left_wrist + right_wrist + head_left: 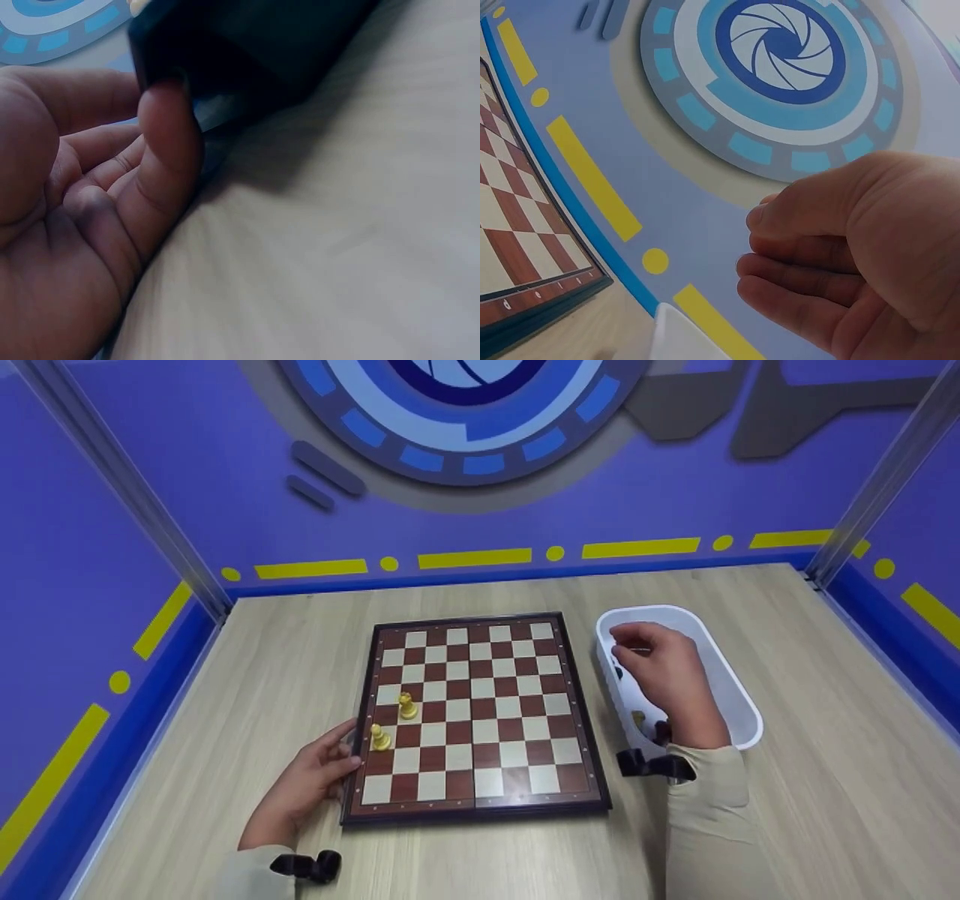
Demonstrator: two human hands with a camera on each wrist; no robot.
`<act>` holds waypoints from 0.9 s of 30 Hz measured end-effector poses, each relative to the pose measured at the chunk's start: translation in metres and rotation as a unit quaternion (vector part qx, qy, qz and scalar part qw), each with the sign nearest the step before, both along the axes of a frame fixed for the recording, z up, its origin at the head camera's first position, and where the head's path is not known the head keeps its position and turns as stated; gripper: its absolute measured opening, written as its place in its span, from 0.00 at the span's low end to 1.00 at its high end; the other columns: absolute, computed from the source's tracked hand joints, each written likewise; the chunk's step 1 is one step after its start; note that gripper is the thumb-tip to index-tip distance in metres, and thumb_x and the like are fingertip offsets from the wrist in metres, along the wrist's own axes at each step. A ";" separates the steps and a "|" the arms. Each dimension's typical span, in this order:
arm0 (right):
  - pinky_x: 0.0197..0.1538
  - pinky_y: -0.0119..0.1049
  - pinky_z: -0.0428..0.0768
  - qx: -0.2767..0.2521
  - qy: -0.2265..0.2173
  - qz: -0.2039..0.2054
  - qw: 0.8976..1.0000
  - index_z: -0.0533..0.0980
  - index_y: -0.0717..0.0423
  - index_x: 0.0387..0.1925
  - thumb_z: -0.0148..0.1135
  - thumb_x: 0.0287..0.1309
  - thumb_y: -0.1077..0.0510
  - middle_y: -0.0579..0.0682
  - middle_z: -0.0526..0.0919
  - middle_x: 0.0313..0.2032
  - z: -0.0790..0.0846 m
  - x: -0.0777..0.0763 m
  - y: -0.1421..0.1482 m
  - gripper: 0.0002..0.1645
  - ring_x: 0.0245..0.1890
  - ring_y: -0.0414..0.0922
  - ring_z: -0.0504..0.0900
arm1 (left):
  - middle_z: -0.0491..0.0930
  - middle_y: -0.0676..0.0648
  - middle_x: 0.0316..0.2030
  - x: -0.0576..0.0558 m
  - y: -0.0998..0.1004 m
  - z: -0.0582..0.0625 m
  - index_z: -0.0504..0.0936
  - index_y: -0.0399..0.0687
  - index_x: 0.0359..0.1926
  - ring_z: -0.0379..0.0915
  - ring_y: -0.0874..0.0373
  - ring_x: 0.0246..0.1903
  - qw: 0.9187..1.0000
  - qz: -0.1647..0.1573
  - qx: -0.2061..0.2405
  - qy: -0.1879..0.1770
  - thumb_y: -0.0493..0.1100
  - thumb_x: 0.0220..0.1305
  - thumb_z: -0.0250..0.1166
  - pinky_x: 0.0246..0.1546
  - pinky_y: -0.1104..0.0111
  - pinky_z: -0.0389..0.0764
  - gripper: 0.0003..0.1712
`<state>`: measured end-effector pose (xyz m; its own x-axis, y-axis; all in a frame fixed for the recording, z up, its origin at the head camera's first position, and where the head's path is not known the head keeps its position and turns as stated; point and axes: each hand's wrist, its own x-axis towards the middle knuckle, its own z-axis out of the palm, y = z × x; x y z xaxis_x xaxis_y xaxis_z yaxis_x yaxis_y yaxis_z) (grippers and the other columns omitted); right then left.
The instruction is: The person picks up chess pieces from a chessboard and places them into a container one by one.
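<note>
- Two beige sleeves point(709, 836) come in over the desk's point(285, 660) near edge, each with a black band point(656, 766) at the cuff.
- The left hand point(304, 780) holds the chess board point(540, 811) by the near half of its left edge, fingers partly under it (the wrist view shows them against the dark side).
- The right hand point(664, 667) is released, its fingers loosely bent over the white tub point(720, 675), near the tub's left rim.
- The board lies flat between the hands, left of the tub, its near edge towards the person.
- Two gold chess pieces stand upright near the board's left edge: a front piece point(380, 738) just beside the left fingers, and a back piece point(407, 706) farther in.
- Wood stretches widely from the board to the desk's left edge; the strip between board and tub is narrow, with more room behind the board.
- The tub's left wall stands between right hand and board; a gold piece point(638, 718) and dark pieces point(661, 731) lie inside (partly hidden by the wrist).
- Purple walls point(465, 529) close off the desk's back and sides.
</note>
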<state>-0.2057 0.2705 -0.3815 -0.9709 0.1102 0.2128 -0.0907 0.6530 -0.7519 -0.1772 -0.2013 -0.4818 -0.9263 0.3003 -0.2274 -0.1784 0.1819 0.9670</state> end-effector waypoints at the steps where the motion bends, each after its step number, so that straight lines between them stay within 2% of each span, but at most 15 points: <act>1: 0.53 0.50 0.82 -0.001 0.001 0.002 1.000 0.80 0.59 0.51 0.60 0.62 0.60 0.59 0.83 0.47 0.000 0.000 -0.001 0.17 0.47 0.54 0.83 | 0.73 0.49 0.39 0.000 0.000 0.000 0.51 0.47 0.76 0.77 0.62 0.25 1.000 0.001 0.000 0.000 0.36 0.67 0.60 0.21 0.69 0.82 0.41; 6: 0.50 0.48 0.83 0.002 0.018 0.017 1.000 0.81 0.60 0.50 0.61 0.61 0.61 0.59 0.84 0.46 -0.001 -0.001 -0.008 0.16 0.45 0.53 0.83 | 0.73 0.49 0.38 0.000 0.001 0.000 0.51 0.47 0.76 0.78 0.62 0.25 1.000 0.003 0.002 0.000 0.36 0.67 0.60 0.20 0.69 0.82 0.41; 11: 0.52 0.47 0.82 0.010 0.042 0.031 0.999 0.82 0.60 0.48 0.62 0.59 0.63 0.59 0.85 0.44 -0.004 -0.002 -0.013 0.15 0.45 0.52 0.84 | 0.75 0.48 0.39 0.000 0.000 -0.001 0.50 0.47 0.76 0.79 0.60 0.26 1.000 -0.002 0.012 -0.004 0.35 0.67 0.59 0.22 0.68 0.82 0.41; 22: 0.51 0.48 0.83 0.028 0.028 0.044 0.998 0.81 0.59 0.50 0.62 0.60 0.60 0.57 0.84 0.46 -0.003 -0.003 -0.027 0.16 0.47 0.52 0.83 | 0.74 0.48 0.38 -0.001 0.000 0.001 0.51 0.47 0.76 0.77 0.62 0.25 1.000 0.001 0.009 0.000 0.35 0.67 0.59 0.20 0.70 0.81 0.41; 27: 0.51 0.48 0.83 0.026 0.045 0.051 0.997 0.81 0.60 0.49 0.63 0.60 0.61 0.58 0.84 0.45 -0.004 -0.003 -0.034 0.15 0.46 0.52 0.83 | 0.74 0.47 0.38 0.000 0.000 0.000 0.51 0.46 0.76 0.78 0.61 0.25 1.000 -0.002 0.005 0.004 0.35 0.67 0.59 0.21 0.68 0.82 0.41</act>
